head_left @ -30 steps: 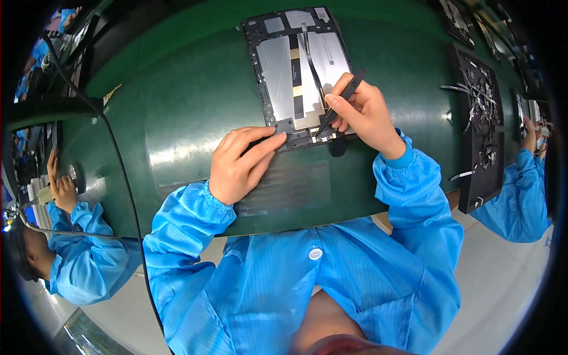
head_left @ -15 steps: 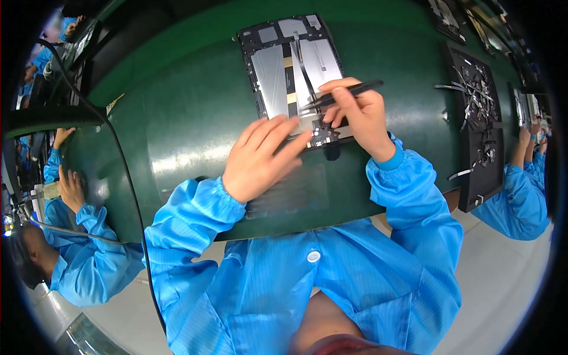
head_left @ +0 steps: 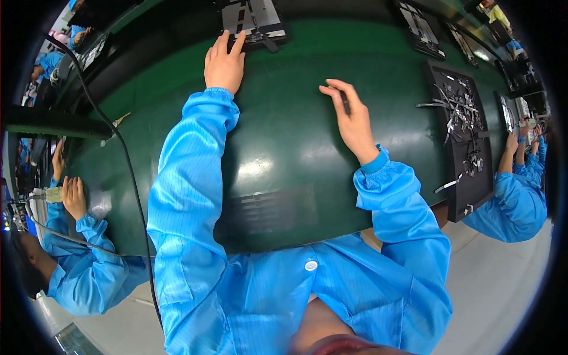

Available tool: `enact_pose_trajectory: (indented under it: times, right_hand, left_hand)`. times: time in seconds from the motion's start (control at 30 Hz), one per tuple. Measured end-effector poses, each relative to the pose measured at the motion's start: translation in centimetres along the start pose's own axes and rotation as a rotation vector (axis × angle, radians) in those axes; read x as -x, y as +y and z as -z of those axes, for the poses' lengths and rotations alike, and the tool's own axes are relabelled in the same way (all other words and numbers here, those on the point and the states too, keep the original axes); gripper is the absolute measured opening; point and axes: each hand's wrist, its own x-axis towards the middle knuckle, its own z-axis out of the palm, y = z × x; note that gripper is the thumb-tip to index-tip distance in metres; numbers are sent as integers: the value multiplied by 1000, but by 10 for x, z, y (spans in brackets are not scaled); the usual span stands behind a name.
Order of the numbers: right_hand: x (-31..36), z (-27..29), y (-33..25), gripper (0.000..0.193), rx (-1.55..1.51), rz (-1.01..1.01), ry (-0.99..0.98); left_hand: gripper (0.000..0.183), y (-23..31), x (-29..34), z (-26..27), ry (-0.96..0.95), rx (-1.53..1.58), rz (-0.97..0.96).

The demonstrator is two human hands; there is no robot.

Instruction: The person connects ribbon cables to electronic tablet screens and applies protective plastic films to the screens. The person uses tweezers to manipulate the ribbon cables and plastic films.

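An opened tablet-like device point(head_left: 251, 21), back cover off with silver and dark inner parts showing, lies at the far edge of the green table point(head_left: 284, 136). My left hand point(head_left: 223, 62) is stretched out to it, fingers apart, fingertips resting on its near edge. My right hand point(head_left: 354, 121) hovers over bare green table to the right and nearer to me, well apart from the device. It holds a thin dark tool point(head_left: 345, 102) between thumb and fingers.
A black tray point(head_left: 464, 177) with several metal strips lies at the right, and another opened device point(head_left: 421, 29) at the far right. Co-workers in blue sleeves work at the left point(head_left: 74, 198) and right point(head_left: 513, 189). A black cable point(head_left: 127, 165) runs down the left. A dark mat point(head_left: 272, 207) lies before me.
The device has gone from close in front of me to the far edge, with my left hand following it. My right hand has lifted off it, keeping the tool.
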Motion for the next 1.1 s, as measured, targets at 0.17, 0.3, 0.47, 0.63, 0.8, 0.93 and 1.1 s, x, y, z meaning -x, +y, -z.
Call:
enact_pose_trajectory:
  times: [0.17,0.3,0.47,0.63,0.8,0.93,1.1]
  right_hand:
    - [-1,5,10,38,250,129,-167]
    - [-6,1,10,40,255,167,-147]
    - [-8,0,8,40,240,156,-164]
    - [-10,3,11,37,184,123,-165]
    - [-14,7,11,35,188,147,-164]
    - [-17,5,8,31,138,114,-174]
    - [-17,5,6,33,66,148,-142]
  left_hand:
    - [54,27,45,29,-165,140,18]
    - [52,28,69,60,-312,116,-54]
    - [51,26,68,59,-313,112,-31]
    - [50,28,65,54,-307,119,-19]
    - [46,30,57,52,-277,168,-13]
    - [45,25,57,50,-261,186,7]
    - [41,26,54,49,-150,262,-20]
